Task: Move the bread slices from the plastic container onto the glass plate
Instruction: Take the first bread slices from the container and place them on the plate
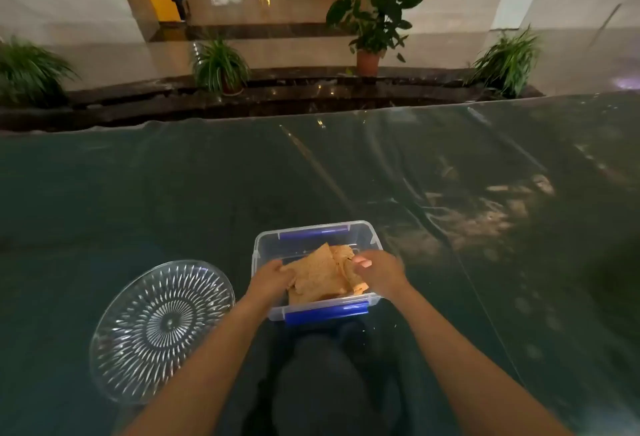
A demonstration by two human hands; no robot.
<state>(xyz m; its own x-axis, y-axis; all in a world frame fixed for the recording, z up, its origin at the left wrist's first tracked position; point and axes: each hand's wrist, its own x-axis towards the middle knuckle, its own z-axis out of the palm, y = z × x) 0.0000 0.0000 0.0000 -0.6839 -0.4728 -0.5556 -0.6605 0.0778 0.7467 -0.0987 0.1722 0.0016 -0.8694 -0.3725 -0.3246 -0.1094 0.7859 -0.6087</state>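
A clear plastic container (367, 233) with blue clips stands on the table in front of me. Several tan bread slices (317, 274) lie inside it, one tilted up. My left hand (268, 278) grips the left edge of the top slice. My right hand (379, 271) reaches into the container from the right, with its fingers closed on the slices' right side. The cut-glass plate (161, 330) sits to the left of the container and holds nothing.
A dark green table under a clear plastic sheet (450, 193) stretches far ahead and to the right. Beyond its far edge runs a dark stone ledge (277, 89) with potted plants (372, 25).
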